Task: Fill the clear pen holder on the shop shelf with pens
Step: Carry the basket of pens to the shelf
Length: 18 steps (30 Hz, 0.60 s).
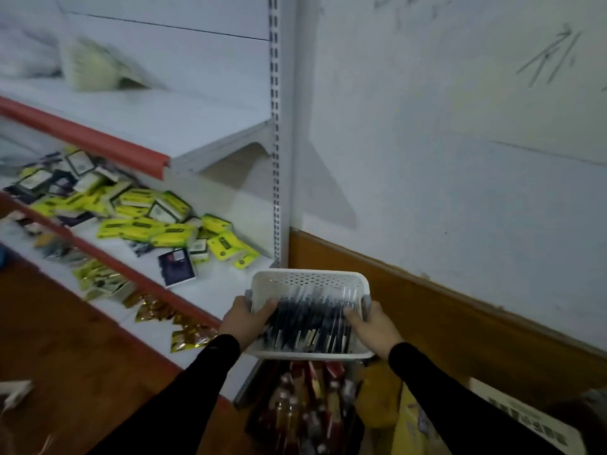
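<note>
A white perforated basket (308, 279) holds several dark pens (308, 320) lying side by side. My left hand (244, 318) grips the basket's left side with the thumb over the rim. My right hand (372, 323) grips its right side the same way. The basket hangs in the air just past the right end of the shop shelves, above a box of bottles. No clear pen holder shows in this view.
White shelves with red edges (98, 139) run to the left; the middle shelf carries yellow and dark packets (157, 221), a lower one gold sachets (184, 333). A box of bottles (305, 408) stands below. A white wall with brown skirting (427, 290) lies right.
</note>
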Motion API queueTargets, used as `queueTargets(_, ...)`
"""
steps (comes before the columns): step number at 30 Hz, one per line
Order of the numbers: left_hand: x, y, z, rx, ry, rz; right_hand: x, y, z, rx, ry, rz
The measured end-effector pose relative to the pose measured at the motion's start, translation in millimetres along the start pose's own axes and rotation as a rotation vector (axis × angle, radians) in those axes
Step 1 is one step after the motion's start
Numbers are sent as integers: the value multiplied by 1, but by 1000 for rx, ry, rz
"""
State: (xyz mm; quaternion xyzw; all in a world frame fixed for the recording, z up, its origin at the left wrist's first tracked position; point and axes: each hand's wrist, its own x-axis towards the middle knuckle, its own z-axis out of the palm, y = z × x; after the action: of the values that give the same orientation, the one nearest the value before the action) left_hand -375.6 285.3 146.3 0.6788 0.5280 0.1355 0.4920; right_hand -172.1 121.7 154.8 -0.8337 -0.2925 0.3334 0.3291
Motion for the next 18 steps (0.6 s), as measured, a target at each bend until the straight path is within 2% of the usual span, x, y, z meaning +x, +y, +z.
queueTargets(8,-17,-86,-121,-88,218,-111,11,-92,111,-116,-185,-155)
queueTargets(14,-11,-154,-237,-127,340,-182,23,-178,228,-170,-314,-255)
queueTargets(18,-6,-202,-314,-159,390,-222,22,-241,307,-192,-337,-296)
